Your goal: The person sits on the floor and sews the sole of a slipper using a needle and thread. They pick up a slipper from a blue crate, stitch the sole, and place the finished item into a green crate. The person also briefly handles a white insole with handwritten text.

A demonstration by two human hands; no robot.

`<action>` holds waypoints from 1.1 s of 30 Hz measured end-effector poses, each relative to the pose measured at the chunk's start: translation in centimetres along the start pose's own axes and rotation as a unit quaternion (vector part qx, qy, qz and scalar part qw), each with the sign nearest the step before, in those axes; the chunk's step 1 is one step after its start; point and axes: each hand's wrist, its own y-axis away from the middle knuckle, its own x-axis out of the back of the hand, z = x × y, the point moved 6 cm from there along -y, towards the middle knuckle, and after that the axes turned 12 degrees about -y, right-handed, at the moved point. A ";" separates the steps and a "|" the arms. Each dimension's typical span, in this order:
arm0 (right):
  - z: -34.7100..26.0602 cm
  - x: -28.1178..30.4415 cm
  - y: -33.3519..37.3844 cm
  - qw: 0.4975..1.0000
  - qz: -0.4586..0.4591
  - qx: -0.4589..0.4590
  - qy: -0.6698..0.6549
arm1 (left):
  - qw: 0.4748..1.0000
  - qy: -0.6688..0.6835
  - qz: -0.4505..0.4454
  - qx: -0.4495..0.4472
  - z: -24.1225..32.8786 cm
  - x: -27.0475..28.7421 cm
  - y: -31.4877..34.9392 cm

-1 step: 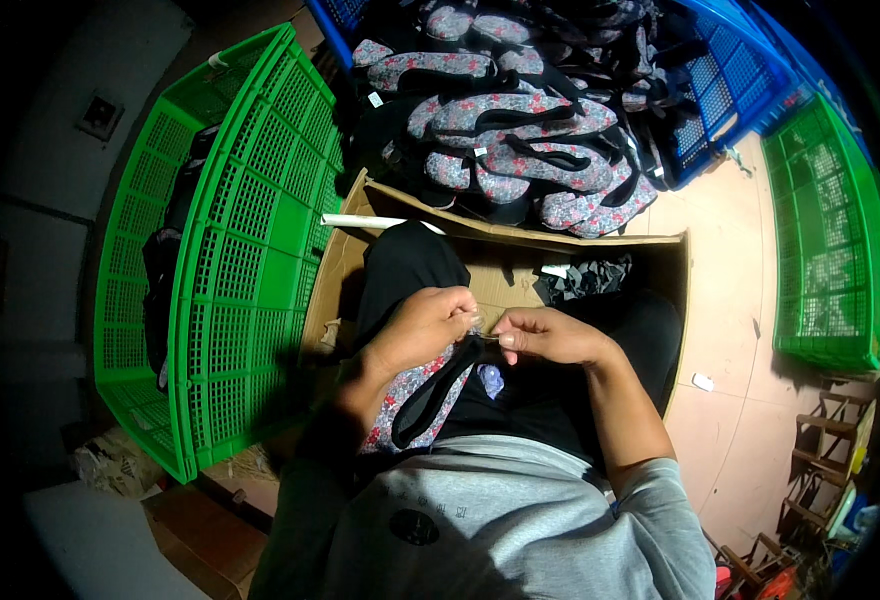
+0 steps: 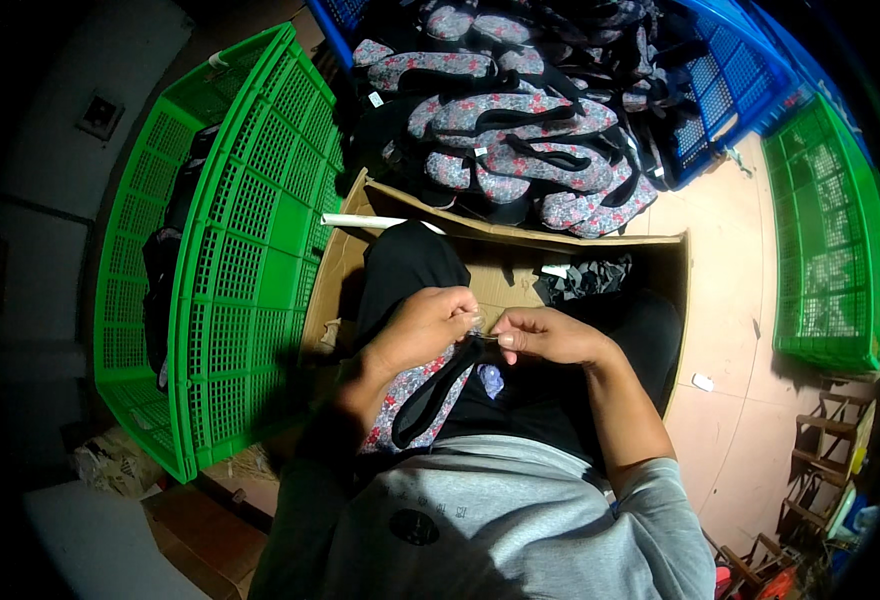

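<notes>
A floral shoe upper (image 2: 392,425) in grey, red and pink, with a black-edged opening, lies slanting across my lap. Its far end is pinched in the closed fingers of my left hand (image 2: 422,328). Close beside that end, my right hand (image 2: 552,335) has thumb and forefinger pressed together on a small, thin, brownish thing whose kind I cannot make out. The two hands' fingertips almost meet there. Just below them, a small crumpled purple piece (image 2: 490,380) rests on my dark trousers.
Ahead, floral shoe uppers (image 2: 550,165) are heaped in front of a blue crate (image 2: 730,85). An opened cardboard box (image 2: 685,290) surrounds my legs, with dark scraps (image 2: 595,278) inside. Green crates stand at left (image 2: 260,200) and right (image 2: 830,240). A wooden rack (image 2: 830,440) sits lower right.
</notes>
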 end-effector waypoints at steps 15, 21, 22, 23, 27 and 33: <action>-0.4 0.1 -0.3 0.998 0.017 -0.001 0.068 | 0.997 -0.067 -0.001 -0.032 0.0 -1.1 -0.8; 0.2 0.4 -0.5 0.998 0.014 0.001 0.062 | 0.994 -0.086 0.016 -0.064 0.3 -1.2 -0.9; 0.3 0.4 -0.5 0.998 0.014 -0.001 0.063 | 0.994 -0.087 0.015 -0.063 0.3 -1.2 -0.9; 0.3 0.4 -0.5 0.998 0.015 -0.003 0.064 | 0.994 -0.089 0.015 -0.062 0.4 -1.2 -0.9; -0.4 0.3 -0.3 0.996 0.018 -0.004 0.082 | 0.993 -0.097 0.015 -0.061 0.6 -1.2 -0.8; -0.2 0.5 -0.2 0.994 0.016 -0.008 0.106 | 0.998 -0.065 0.002 -0.028 0.3 -1.7 -1.0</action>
